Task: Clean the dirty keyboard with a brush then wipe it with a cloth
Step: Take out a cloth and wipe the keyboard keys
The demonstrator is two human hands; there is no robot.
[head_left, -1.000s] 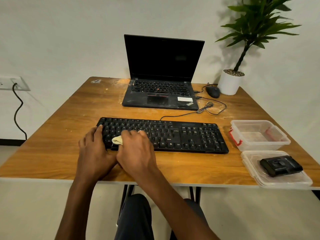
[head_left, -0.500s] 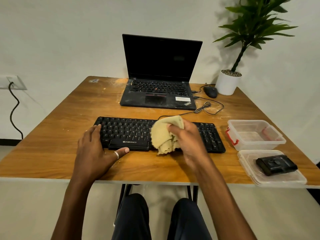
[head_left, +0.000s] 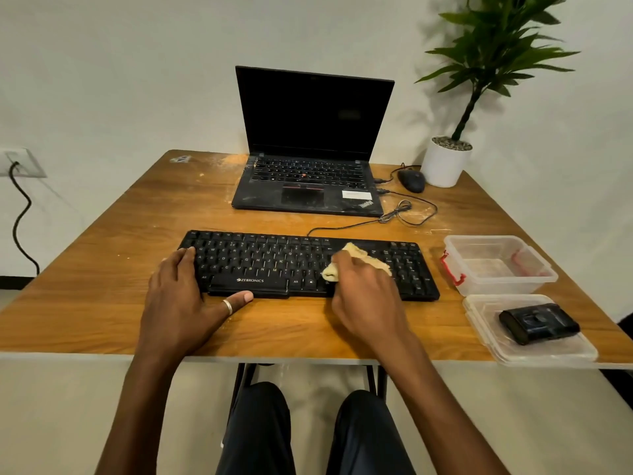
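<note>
Wooden table (head_left: 102, 296), white wall (head_left: 137, 63); left fingers (head_left: 186, 257) flat on keyboard (head_left: 267, 262), right fingers (head_left: 346, 265) bunch cloth (head_left: 356, 252)

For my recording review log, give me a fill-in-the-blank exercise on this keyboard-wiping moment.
1. The right hand holds the cloth on the ____ half of the keyboard.
2. The left hand rests on that keyboard's ____ end.
3. The spacebar label reads ____.
4. The mouse lies between the laptop and the white ____.
Missing words: right; left; ZEBRONICS; pot.
</note>
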